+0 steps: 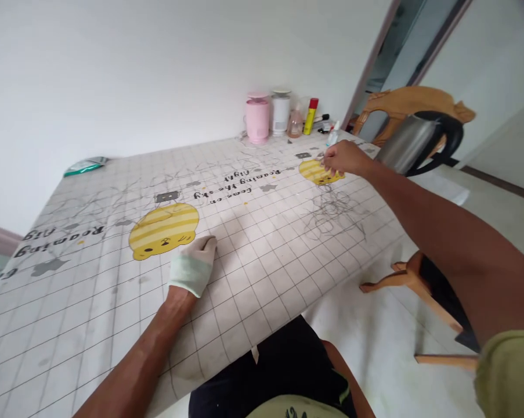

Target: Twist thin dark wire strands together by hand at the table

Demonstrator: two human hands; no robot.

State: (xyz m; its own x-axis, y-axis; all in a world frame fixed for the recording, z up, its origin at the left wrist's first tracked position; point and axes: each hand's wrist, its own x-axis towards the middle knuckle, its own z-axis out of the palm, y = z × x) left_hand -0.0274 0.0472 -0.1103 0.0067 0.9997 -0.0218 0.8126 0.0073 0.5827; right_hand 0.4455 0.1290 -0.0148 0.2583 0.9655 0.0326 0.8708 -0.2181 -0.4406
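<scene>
My left hand [195, 264], in a pale white-green glove, rests on the checked tablecloth [253, 255] beside a printed yellow balloon figure. Its fingers are curled in; what they hold, if anything, is hidden. Bare, my right hand [342, 158] is over the table's far right part, above another yellow print. Its fingertips are pinched together, and anything between them is too small to make out. Just below that hand lies a loose tangle of thin dark strands [333, 212] on the cloth.
Along the wall stand a pink canister [257, 118], a white canister [281, 113], a pinkish bottle [295, 123], a yellow can with red cap [310, 117] and a small clear bottle [333, 134]. A green-white packet [86, 166] lies far left. Right: a steel kettle [407, 142] and wooden chair [436, 98].
</scene>
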